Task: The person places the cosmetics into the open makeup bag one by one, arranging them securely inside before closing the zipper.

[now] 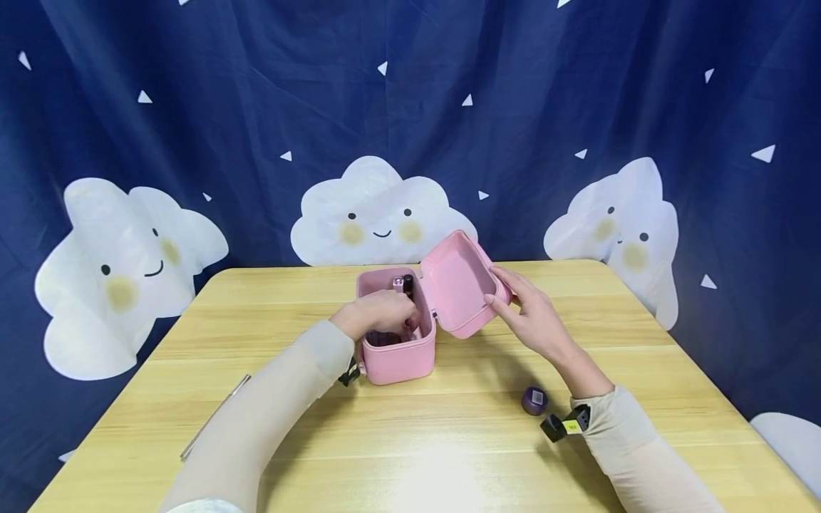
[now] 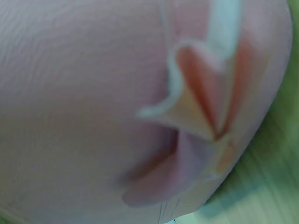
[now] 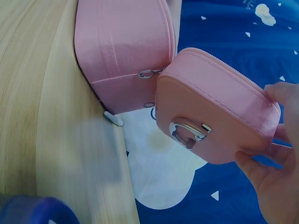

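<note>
Head view: near the bench's far edge (image 1: 288, 271), I'd steady the lid (image 1: 454, 285) my right hand (image 1: 534, 317) pinches; my left hand's (image 1: 383, 311) fingers, inside the case (image 1: 399, 363), I can't read.

The left hand (image 1: 385, 312) is blocking part of the inside of the pink box (image 1: 398, 363), and its fingertips are hiding in there. The dark little things (image 1: 385, 340) near it are looking too small and jumbled to name. In the left wrist view, a folded flap (image 2: 201, 84) is looking blurry. The purple pot (image 1: 534, 400) is showing a label too tiny to read, and the right wrist view's corner is cutting the pot off. That view's right edge is cutting off the right hand (image 1: 535, 320). The head view's bottom edge is cutting off the left sleeve (image 1: 282, 402) and right sleeve (image 1: 641, 456).
</note>
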Demonstrator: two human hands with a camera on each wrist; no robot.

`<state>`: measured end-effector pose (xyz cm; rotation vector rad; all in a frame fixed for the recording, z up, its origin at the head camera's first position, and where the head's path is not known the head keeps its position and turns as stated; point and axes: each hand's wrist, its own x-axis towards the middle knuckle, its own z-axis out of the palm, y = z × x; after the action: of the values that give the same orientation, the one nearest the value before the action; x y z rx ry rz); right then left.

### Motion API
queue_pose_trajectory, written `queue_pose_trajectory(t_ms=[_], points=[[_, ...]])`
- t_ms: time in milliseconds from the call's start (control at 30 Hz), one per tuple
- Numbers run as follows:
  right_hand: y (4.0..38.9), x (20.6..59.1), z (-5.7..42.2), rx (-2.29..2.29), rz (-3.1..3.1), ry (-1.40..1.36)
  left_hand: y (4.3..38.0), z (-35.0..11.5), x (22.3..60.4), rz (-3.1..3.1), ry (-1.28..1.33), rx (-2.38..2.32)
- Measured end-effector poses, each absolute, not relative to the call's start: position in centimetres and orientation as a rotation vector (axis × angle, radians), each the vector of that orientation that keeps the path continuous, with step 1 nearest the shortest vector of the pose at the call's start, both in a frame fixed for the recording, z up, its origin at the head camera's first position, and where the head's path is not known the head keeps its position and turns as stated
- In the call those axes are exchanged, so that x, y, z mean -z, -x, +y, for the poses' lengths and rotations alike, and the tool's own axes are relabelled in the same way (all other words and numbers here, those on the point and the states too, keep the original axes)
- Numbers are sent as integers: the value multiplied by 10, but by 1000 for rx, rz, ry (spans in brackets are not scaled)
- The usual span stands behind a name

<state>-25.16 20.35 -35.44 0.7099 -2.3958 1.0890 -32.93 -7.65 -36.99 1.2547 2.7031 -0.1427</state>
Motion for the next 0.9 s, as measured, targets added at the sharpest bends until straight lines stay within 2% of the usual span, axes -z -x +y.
queue_pose_trajectory(t_ms=[633, 900], points=[[251, 354, 204, -1077, -2395, -717, 323, -78, 366, 2654, -1172, 159], [252, 355, 203, -1097, -2390, -717, 321, -86, 357, 2702, -1222, 164]])
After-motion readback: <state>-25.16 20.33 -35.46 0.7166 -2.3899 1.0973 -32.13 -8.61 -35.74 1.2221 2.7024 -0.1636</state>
